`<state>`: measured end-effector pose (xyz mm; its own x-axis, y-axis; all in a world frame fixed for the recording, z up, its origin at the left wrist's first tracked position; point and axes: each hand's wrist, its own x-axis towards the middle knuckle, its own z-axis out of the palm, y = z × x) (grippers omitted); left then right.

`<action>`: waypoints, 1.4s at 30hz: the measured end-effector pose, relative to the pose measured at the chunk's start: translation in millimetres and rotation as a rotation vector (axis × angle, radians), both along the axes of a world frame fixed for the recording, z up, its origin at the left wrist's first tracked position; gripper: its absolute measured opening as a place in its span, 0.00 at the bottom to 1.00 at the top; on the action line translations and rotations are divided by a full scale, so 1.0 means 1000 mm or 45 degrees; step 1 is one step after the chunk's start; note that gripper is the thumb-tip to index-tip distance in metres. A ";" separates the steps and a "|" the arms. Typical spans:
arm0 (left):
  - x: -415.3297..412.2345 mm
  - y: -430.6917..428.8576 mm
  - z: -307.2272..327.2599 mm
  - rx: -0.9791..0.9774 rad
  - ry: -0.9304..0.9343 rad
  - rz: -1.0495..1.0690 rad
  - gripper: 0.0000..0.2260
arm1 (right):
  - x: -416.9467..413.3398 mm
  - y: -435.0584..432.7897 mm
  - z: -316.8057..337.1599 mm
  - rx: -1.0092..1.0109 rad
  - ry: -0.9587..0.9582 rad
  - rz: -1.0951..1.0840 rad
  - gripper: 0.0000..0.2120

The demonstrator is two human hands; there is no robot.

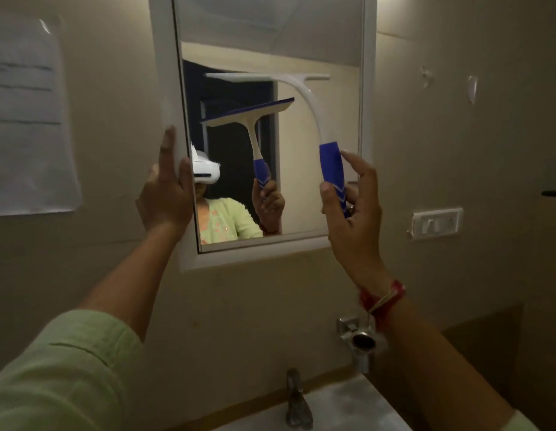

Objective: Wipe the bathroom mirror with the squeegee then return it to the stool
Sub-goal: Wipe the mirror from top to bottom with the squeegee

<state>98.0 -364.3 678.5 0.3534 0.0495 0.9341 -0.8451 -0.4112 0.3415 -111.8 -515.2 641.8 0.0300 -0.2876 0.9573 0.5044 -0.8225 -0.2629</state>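
Note:
The white-framed bathroom mirror [369, 119] hangs on the beige wall straight ahead. My right hand [354, 209] grips the blue handle of a white squeegee [308, 98], whose blade lies level against the upper glass. The squeegee's reflection shows in the mirror beside it. My left hand [167, 191] clasps the mirror's left frame edge, thumb on the front and fingers behind. The stool is out of sight.
A metal tap [297, 399] and a pale basin [339, 405] sit below the mirror. A metal holder [360, 340] juts from the wall under my right wrist. A paper sheet [27, 119] is taped at the left, and a switch plate [436, 221] is at the right.

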 end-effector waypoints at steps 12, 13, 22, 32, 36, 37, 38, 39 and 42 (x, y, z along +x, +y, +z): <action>-0.004 0.000 0.001 -0.006 -0.033 -0.001 0.21 | 0.028 0.009 0.133 -0.071 -0.208 -0.098 0.21; -0.003 0.000 0.001 -0.011 -0.038 -0.002 0.21 | 0.030 0.011 0.140 -0.070 -0.224 -0.094 0.21; -0.001 -0.001 -0.001 -0.021 -0.036 -0.034 0.22 | 0.060 0.027 0.152 -0.086 -0.189 -0.127 0.20; 0.002 -0.003 -0.002 -0.035 -0.072 -0.018 0.21 | 0.093 0.030 0.159 -0.118 -0.212 -0.126 0.23; 0.000 -0.003 0.000 -0.050 -0.098 -0.017 0.21 | 0.096 0.030 0.162 -0.111 -0.215 -0.106 0.23; 0.000 -0.003 0.000 -0.050 -0.104 -0.020 0.21 | 0.096 0.031 0.162 -0.107 -0.209 -0.102 0.23; 0.001 -0.003 -0.001 -0.051 -0.111 -0.019 0.21 | 0.096 0.032 0.163 -0.105 -0.201 -0.101 0.23; 0.000 -0.003 0.000 -0.050 -0.116 -0.014 0.21 | 0.096 0.034 0.163 -0.104 -0.187 -0.110 0.23; 0.001 -0.003 0.000 -0.054 -0.115 -0.005 0.21 | 0.097 0.037 0.165 -0.116 -0.132 -0.200 0.23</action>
<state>98.8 -367.2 678.4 0.2682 0.0883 0.9593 -0.8749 -0.3945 0.2809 -15.0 -478.1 807.1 -0.1084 -0.1933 0.9751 0.3885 -0.9111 -0.1375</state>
